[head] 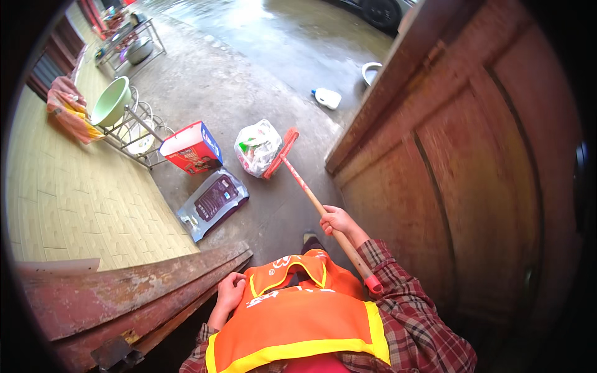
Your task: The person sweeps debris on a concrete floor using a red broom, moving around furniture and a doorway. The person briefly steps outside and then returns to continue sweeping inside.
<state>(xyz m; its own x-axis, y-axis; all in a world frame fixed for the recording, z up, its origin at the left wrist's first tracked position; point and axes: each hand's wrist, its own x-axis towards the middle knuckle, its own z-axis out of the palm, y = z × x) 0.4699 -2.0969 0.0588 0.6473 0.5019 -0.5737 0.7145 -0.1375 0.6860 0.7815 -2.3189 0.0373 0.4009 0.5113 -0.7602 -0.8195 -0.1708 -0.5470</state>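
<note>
My right hand (339,221) is closed around the wooden handle of a broom (305,186) with a red head. The broom head rests against a tied-up white plastic bag (257,148) of mixed things on the concrete floor. My left hand (231,290) hangs beside the orange apron (298,321), fingers bent; nothing can be seen in it. Left of the plastic bag stand a red and blue carton (192,148) and, nearer to me, a grey and purple printed package (214,201) lying on the floor.
A red wooden door (447,177) stands close on my right, another worn door leaf (140,293) on my left. A metal rack with a green basin (112,101) is by the tiled wall (56,205). A white jug (327,98) lies on the wet ground ahead.
</note>
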